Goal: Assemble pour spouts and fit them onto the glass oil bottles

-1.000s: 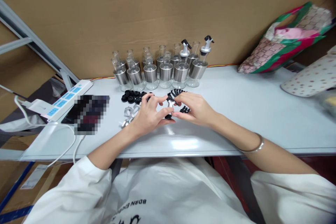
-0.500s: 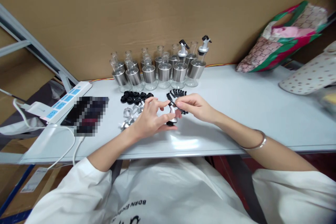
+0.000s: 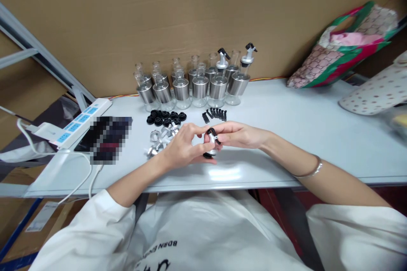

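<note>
Between my two hands, low over the front of the table, is a silver pourer spout (image 3: 210, 147) with a black flip cap (image 3: 212, 132) on its top and a black base. My left hand (image 3: 182, 148) is closed around its body, thumb in front. From the other side, my right hand (image 3: 241, 134) pinches at the cap, fingers bent. Just beyond the hands lies a row of small black levers (image 3: 217, 113). Left of them are a cluster of black rubber stoppers (image 3: 164, 117) and loose silver spout bodies (image 3: 159, 137), partly covered by my left hand.
Glass bottles with steel sleeves (image 3: 181, 91) stand in two rows at the back; two carry pourers (image 3: 248, 56). A white power strip (image 3: 81, 123) and a blurred-out dark device (image 3: 108, 137) lie left. A patterned bag (image 3: 324, 57) and dotted white cylinder (image 3: 375, 89) sit right.
My right hand has moved in closer and wraps nearer the pourer spout. The black cap now sits folded over the spout's top. The spout stays in my left hand.
</note>
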A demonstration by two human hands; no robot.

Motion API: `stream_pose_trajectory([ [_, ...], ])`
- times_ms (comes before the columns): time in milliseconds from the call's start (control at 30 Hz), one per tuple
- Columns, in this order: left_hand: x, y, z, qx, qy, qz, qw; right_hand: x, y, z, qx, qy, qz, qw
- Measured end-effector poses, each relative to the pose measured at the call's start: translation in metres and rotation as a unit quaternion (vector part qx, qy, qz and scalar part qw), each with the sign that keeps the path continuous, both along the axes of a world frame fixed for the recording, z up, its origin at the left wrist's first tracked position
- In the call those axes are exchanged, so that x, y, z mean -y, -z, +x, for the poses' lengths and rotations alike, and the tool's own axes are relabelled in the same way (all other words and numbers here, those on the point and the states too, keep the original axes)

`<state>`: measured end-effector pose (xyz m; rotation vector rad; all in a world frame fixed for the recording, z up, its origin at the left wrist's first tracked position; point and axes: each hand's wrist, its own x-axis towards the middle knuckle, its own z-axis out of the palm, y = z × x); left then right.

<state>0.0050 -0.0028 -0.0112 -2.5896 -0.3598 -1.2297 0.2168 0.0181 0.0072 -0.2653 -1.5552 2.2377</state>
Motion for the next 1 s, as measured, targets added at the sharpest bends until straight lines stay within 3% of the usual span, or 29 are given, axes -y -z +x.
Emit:
stream_pose_trajectory([
  [267,-0.002,0.005,-0.001,0.01,0.0,-0.006,1.0,-0.002,0.006,0.0,0.021,0.002,-0.019,1.0],
  [533,-0.006,-0.001,-0.002,-0.005,-0.041,-0.012,0.999,0.002,0.005,-0.007,-0.004,0.114,0.019,0.993],
  [800,-0.004,-0.006,-0.003,-0.021,-0.062,-0.066,0.996,0.006,0.005,-0.013,0.004,0.127,-0.063,0.99],
  [1000,-0.002,-0.01,-0.004,0.007,-0.113,-0.081,0.99,0.004,-0.001,-0.01,0.055,0.145,-0.005,0.988],
])
